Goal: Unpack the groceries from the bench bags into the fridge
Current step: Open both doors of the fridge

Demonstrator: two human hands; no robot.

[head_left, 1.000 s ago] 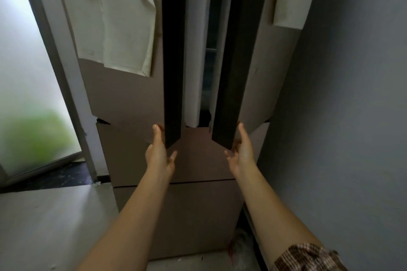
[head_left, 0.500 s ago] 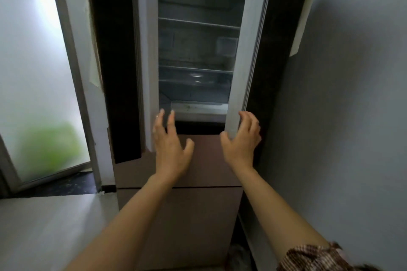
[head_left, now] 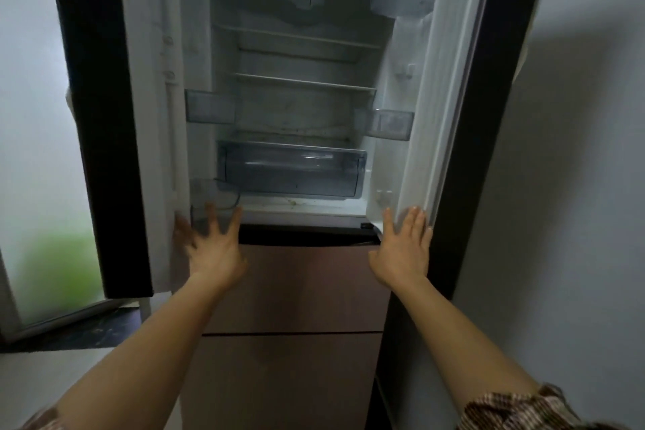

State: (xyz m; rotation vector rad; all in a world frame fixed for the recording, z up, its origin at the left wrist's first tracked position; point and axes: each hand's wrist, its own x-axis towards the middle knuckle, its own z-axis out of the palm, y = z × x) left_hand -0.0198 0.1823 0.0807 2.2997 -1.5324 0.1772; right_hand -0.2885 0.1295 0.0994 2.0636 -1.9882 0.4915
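Observation:
The fridge [head_left: 296, 290] stands in front of me with both upper doors swung wide. Its inside shows bare glass shelves [head_left: 303, 80] and a clear crisper drawer [head_left: 291, 169] at the bottom. My left hand [head_left: 213, 248] is spread, fingers apart, by the lower inner edge of the left door [head_left: 104, 115], holding nothing. My right hand [head_left: 403, 248] lies flat against the lower inner edge of the right door [head_left: 464, 115], also holding nothing. No bags or groceries are in view.
Door bins [head_left: 384, 124] hang on both doors. Two brown lower drawers [head_left: 296, 377] are closed below the open compartment. A grey wall [head_left: 576, 185] stands close on the right. A frosted glass door [head_left: 35, 150] is at the left.
Both fridge doors have swung from nearly closed to wide open, my hands moving apart with them. The interior, with its shelves and crisper drawer, has come into view.

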